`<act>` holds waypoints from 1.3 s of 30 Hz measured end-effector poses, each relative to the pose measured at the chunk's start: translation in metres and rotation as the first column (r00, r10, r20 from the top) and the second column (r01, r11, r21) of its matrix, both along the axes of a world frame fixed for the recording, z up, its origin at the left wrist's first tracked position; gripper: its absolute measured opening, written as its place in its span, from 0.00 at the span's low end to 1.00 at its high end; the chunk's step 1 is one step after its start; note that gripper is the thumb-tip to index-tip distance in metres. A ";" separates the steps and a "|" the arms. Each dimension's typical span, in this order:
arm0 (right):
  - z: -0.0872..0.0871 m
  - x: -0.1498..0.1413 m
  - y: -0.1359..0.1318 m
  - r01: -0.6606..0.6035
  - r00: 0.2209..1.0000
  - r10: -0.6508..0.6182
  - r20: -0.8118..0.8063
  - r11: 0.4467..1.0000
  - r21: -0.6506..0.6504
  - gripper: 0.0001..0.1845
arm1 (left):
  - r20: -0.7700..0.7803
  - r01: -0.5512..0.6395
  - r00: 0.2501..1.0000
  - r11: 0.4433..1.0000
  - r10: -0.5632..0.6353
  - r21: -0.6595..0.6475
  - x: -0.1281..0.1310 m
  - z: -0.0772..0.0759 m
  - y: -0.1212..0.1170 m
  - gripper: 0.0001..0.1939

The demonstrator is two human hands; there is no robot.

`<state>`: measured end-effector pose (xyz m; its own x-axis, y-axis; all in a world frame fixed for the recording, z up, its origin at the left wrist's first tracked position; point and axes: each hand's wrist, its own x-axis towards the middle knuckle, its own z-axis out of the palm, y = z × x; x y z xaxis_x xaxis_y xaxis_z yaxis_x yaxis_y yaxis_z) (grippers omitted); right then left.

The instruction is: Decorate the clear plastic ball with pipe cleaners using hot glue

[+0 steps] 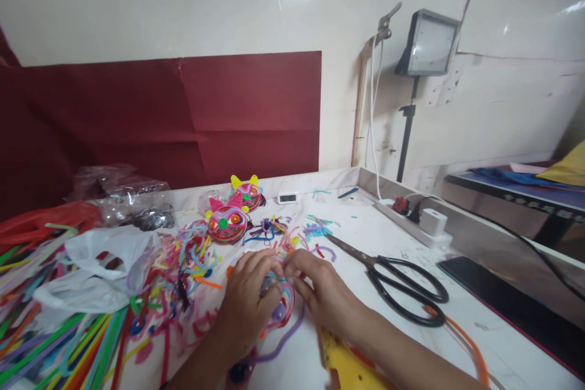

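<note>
Between my hands is a round craft piece [287,303] of coiled pink, red and purple pipe cleaners, partly covered by my fingers. My left hand [250,300] is closed around its left side. At its upper right edge, my right hand [316,285] has thumb and fingers pinched together; what lies between those fingertips is hidden. A purple pipe cleaner [289,336] curves down below the piece. Two cat-like faces with ears, one pink-eared [227,223] and one yellow-eared [247,194], sit further back on the white table.
Black-handled scissors [388,274] lie open at the right, beside a black phone [507,304]. Loose pipe cleaners [91,347] and a white plastic bag [98,268] crowd the left. Behind are a small digital clock [287,198] and a power strip [425,234]. A yellow object [347,365] lies under my right forearm.
</note>
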<state>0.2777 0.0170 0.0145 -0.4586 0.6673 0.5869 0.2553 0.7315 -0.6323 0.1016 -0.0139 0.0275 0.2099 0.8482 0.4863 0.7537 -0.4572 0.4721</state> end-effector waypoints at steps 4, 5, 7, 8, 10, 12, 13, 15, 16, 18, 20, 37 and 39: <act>-0.001 0.000 0.001 -0.002 1.000 0.002 -0.002 1.000 -0.001 0.13 | 0.000 -0.001 1.000 1.000 0.001 0.002 0.000 0.001 0.000 0.08; -0.001 0.000 0.001 -0.001 1.000 0.001 -0.003 1.000 -0.002 0.13 | 0.000 -0.001 1.000 1.000 0.001 0.001 0.000 0.001 0.000 0.08; -0.002 0.000 0.001 0.001 1.000 -0.001 -0.004 1.000 -0.005 0.13 | 0.001 -0.002 1.000 1.000 0.002 0.000 0.000 0.001 0.001 0.08; -0.002 0.000 0.001 0.001 1.000 -0.001 -0.005 1.000 -0.005 0.13 | 0.001 -0.002 1.000 1.000 0.002 0.000 0.000 0.001 0.001 0.08; -0.002 0.000 0.001 -0.001 1.000 0.001 -0.006 1.000 -0.005 0.13 | -0.002 -0.004 1.000 1.000 0.004 0.005 0.000 0.001 0.001 0.08; -0.002 0.000 0.000 -0.003 1.000 0.003 -0.007 1.000 -0.004 0.12 | -0.007 -0.002 1.000 1.000 0.002 0.004 0.000 0.001 0.001 0.08; -0.002 0.000 0.000 -0.005 1.000 0.005 -0.007 1.000 -0.004 0.12 | -0.008 0.000 1.000 1.000 0.000 0.000 0.000 0.001 0.001 0.08; -0.001 -0.001 0.000 -0.007 1.000 0.007 -0.006 1.000 -0.005 0.12 | -0.008 0.004 1.000 1.000 -0.004 -0.007 0.000 0.001 0.001 0.08; -0.001 -0.001 0.000 -0.007 1.000 0.007 -0.005 1.000 -0.005 0.12 | -0.008 0.006 1.000 1.000 -0.006 -0.010 0.000 0.002 0.001 0.08; -0.001 -0.001 0.001 -0.006 1.000 0.006 -0.004 1.000 -0.008 0.11 | -0.008 0.010 1.000 1.000 -0.010 -0.014 0.000 0.002 0.001 0.08; -0.001 -0.001 0.001 -0.003 1.000 0.003 -0.003 1.000 -0.010 0.11 | -0.012 0.012 1.000 1.000 -0.012 -0.012 0.000 0.002 0.001 0.08; -0.002 -0.001 0.001 -0.008 1.000 0.008 -0.003 1.000 0.022 0.13 | -0.021 0.010 1.000 1.000 -0.010 0.028 -0.001 0.000 0.000 0.08; -0.003 -0.001 0.001 -0.011 1.000 0.011 -0.006 1.000 0.029 0.13 | -0.013 0.008 1.000 1.000 -0.008 0.022 0.000 0.001 0.000 0.08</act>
